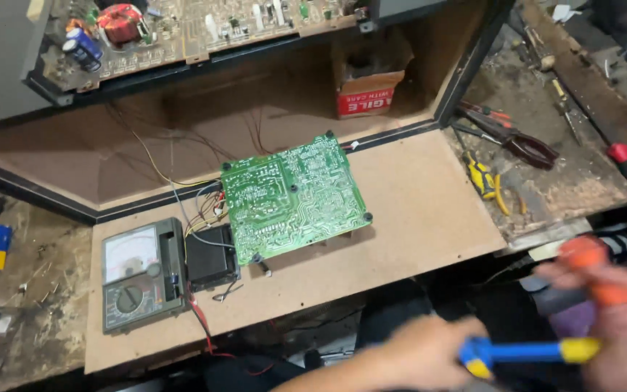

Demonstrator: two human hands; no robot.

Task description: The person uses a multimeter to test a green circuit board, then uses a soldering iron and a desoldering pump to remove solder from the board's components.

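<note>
Both hands sit blurred at the lower right of the frame. The left hand is closed around the blue end of a blue-and-yellow tool that runs level toward the right. The right hand meets the tool's yellow end and is wrapped around an orange handle; the blur hides how tightly its fingers close. Both hands hang in front of the table edge, well apart from the things on it.

Up and to the left, a green circuit board lies solder side up on the brown board that serves as table. Just beside its left edge sits a small black box, joined to it by thin wires. Left of that lies a grey analog multimeter, a red lead trailing from it toward the lower edge.

At the right of the frame, pliers and yellow-handled cutters rest on a dirty surface. Another circuit board with components shows at the upper left, above an open wooden cabinet.
</note>
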